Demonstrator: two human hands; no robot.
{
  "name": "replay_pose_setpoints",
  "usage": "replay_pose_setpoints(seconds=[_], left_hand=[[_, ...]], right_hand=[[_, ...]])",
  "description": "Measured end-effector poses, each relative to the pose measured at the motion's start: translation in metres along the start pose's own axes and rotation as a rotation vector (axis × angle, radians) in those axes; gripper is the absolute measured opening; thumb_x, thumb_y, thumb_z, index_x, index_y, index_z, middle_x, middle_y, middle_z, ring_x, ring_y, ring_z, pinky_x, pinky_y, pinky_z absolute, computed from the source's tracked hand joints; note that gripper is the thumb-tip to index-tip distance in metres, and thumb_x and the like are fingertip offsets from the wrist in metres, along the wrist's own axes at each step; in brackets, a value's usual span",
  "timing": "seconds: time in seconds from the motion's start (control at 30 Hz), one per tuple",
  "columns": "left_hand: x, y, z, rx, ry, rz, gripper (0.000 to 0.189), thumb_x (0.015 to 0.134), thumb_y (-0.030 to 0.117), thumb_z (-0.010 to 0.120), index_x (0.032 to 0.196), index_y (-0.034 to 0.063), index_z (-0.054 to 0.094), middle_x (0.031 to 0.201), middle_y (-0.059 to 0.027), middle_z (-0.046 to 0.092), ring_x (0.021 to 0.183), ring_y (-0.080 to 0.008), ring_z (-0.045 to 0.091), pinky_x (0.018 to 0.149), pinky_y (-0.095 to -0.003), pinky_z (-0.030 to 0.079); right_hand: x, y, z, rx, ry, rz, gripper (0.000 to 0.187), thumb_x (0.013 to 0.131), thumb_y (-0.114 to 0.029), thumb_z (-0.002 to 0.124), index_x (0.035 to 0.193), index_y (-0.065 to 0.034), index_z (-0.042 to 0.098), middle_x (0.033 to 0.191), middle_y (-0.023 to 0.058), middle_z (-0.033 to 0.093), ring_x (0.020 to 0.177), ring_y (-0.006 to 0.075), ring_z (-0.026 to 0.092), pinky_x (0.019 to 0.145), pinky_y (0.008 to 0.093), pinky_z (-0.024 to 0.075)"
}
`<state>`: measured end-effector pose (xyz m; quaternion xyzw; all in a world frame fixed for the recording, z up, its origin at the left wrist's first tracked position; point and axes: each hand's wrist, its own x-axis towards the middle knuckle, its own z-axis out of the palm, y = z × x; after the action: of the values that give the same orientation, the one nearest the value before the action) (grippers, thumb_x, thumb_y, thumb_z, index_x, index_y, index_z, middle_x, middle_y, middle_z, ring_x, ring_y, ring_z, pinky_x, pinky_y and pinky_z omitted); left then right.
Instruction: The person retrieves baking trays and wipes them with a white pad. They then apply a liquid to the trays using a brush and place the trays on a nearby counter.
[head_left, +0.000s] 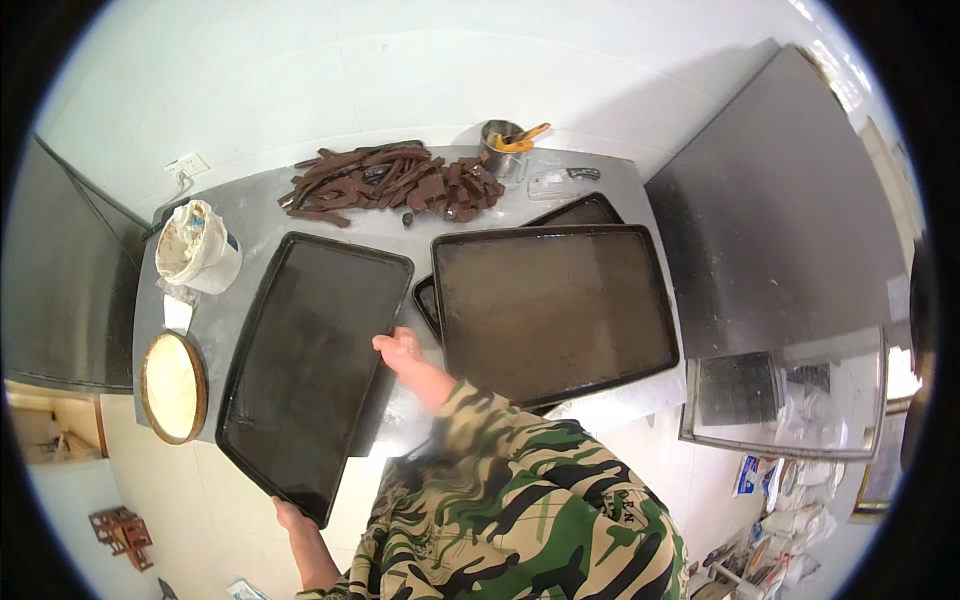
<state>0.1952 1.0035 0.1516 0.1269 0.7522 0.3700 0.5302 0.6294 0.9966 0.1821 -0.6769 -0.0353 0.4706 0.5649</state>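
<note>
My left hand (291, 514) grips the near edge of a dark metal baking tray (315, 352). On the tray's right edge, my right hand (401, 349) holds on with the thumb over the rim. The tray slants over the left part of a grey metal table (255, 247), its near end past the table's front edge. To the right, a larger-looking brown-black baking tray (555, 315) lies over another dark tray (581, 211), whose corners stick out behind and to the left.
A heap of dark brown strips and chunks (397, 184) lies along the wall. Near it stand a metal cup (501, 150) with yellow-handled tools and a cleaver (559, 182). At left are a white bucket (202, 251) and a round pan with pale contents (171, 386).
</note>
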Motion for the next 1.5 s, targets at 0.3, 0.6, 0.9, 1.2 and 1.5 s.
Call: replay_pose_setpoints(seconds=[0.3,0.6,0.9,1.2,1.5], left_hand=[[-0.080,-0.060,0.041,0.124,-0.213,0.078,0.069,0.104,0.048,0.048,0.131,-0.0143,0.056,0.127,-0.0179,0.063,0.110,-0.0293,0.062,0.097,-0.0406,0.050],[-0.213,-0.165,0.218,0.328,-0.420,0.283,0.058,0.107,0.041,0.046,0.104,-0.0131,0.066,0.095,-0.0155,0.069,0.085,-0.0210,0.058,0.082,-0.0368,0.048],[-0.297,-0.270,0.217,0.634,-0.182,0.477,0.057,0.107,0.042,0.048,0.094,-0.0107,0.068,0.085,-0.0130,0.068,0.078,-0.0212,0.059,0.075,-0.0379,0.049],[-0.282,-0.226,0.238,-0.073,-0.661,-0.244,0.061,0.105,0.048,0.050,0.141,-0.0014,0.055,0.138,-0.0131,0.062,0.125,-0.0266,0.059,0.109,-0.0416,0.045],[-0.283,-0.216,0.256,0.434,-0.334,-0.085,0.097,0.079,0.073,0.070,0.126,-0.0114,0.064,0.130,-0.0213,0.064,0.116,-0.0328,0.063,0.098,-0.0429,0.051]], right_hand=[[-0.115,0.050,-0.190,0.384,0.243,-0.060,0.015,0.081,-0.009,0.069,0.088,-0.0060,0.057,0.074,0.0044,0.056,0.062,0.0162,0.054,0.052,0.0341,0.0432],[-0.097,0.032,-0.437,0.512,0.520,-0.055,0.024,0.079,-0.006,0.066,0.102,-0.0076,0.059,0.090,0.0064,0.064,0.073,0.0223,0.061,0.058,0.0358,0.0480],[-0.080,0.010,-0.590,-0.172,0.214,0.260,0.034,0.091,-0.025,0.073,0.099,0.0076,0.066,0.082,0.0191,0.071,0.064,0.0253,0.070,0.056,0.0363,0.0579],[0.063,-0.103,-0.666,-0.617,0.331,-0.220,0.062,0.089,-0.046,0.075,0.113,0.0092,0.066,0.096,0.0091,0.070,0.088,0.0196,0.065,0.086,0.0317,0.0503],[0.018,-0.131,-0.636,-0.776,-0.316,-0.391,0.060,0.102,-0.032,0.048,0.155,-0.0062,0.041,0.158,0.0200,0.040,0.141,0.0333,0.044,0.118,0.0493,0.0308]])
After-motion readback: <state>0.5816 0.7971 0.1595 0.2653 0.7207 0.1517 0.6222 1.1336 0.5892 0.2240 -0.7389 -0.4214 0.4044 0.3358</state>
